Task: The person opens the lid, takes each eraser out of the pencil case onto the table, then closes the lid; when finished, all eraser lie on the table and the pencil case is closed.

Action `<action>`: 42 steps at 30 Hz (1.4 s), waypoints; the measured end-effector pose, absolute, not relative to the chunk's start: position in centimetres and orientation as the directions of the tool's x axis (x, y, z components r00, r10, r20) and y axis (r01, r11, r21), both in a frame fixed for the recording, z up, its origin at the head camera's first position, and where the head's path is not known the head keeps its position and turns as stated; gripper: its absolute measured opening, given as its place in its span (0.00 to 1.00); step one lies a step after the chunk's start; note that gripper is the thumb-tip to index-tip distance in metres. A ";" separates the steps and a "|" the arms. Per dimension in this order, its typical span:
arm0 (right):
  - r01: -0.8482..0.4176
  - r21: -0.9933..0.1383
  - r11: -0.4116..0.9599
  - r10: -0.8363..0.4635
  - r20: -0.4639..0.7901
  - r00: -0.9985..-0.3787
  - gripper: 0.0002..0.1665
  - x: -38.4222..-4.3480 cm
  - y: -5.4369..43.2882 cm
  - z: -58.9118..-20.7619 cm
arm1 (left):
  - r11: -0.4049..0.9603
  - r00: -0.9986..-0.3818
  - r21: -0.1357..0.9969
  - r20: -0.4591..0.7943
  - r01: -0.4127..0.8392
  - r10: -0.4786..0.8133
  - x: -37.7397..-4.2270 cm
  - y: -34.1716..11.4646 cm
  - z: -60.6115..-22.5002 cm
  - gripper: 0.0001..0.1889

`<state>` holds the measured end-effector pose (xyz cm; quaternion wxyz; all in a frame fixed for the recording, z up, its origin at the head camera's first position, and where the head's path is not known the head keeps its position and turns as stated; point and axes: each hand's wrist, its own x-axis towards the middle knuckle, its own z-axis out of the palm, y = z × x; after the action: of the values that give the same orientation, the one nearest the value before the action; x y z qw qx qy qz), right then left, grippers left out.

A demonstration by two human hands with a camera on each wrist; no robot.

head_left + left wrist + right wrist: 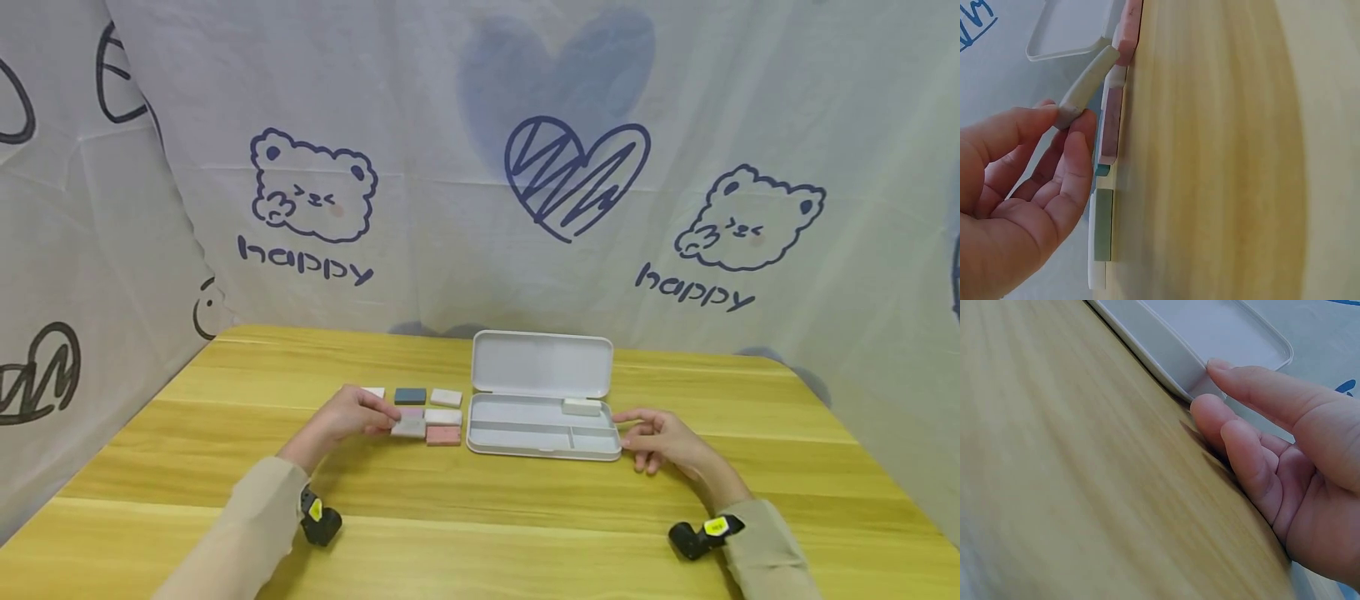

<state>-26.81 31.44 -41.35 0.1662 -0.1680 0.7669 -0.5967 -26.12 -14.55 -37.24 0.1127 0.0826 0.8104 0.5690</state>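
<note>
My left hand (351,419) pinches a pale grey, block-shaped eraser (1088,84) between thumb and fingers, tilted above the others. Under and beside it lie a pink eraser (443,436), a white one (443,417) and a mauve one (1111,128), which the held eraser partly covers in the head view. An open white pencil case (517,450) stands to the right, a white eraser (581,407) in its back compartment. At the case's right end is my right hand (667,442), fingers loosely bent, with fingertips right at the rim.
Behind the near erasers are a dark blue eraser (410,397) and a cream one (446,397). A green eraser (1103,225) shows in the left wrist view. The raised case lid (542,364) faces me. A printed cloth (435,167) hangs behind the wooden table (480,525).
</note>
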 end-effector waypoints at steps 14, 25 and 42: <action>-0.058 -0.968 0.245 -0.443 -0.058 -0.895 0.30 -26.8 31.5 -41.4 | 0.335 -0.940 0.941 -0.155 -0.047 0.304 -26.2 -14.7 -37.4 0.09; -0.106 -0.974 0.201 -0.491 -0.006 -0.871 0.23 -26.6 31.7 -41.4 | 0.384 -0.941 0.922 -0.173 -0.051 0.292 -26.2 -15.3 -37.1 0.11; -0.043 -0.968 0.245 -0.437 -0.071 -0.897 0.30 -26.7 31.4 -41.1 | 0.417 -0.971 0.908 -0.139 -0.047 0.192 -26.1 -13.9 -35.8 0.11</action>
<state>-26.66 31.38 -41.13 0.1656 -0.1556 0.7715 -0.5942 -26.14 -13.86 -35.76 0.1113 0.0433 0.8344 0.5380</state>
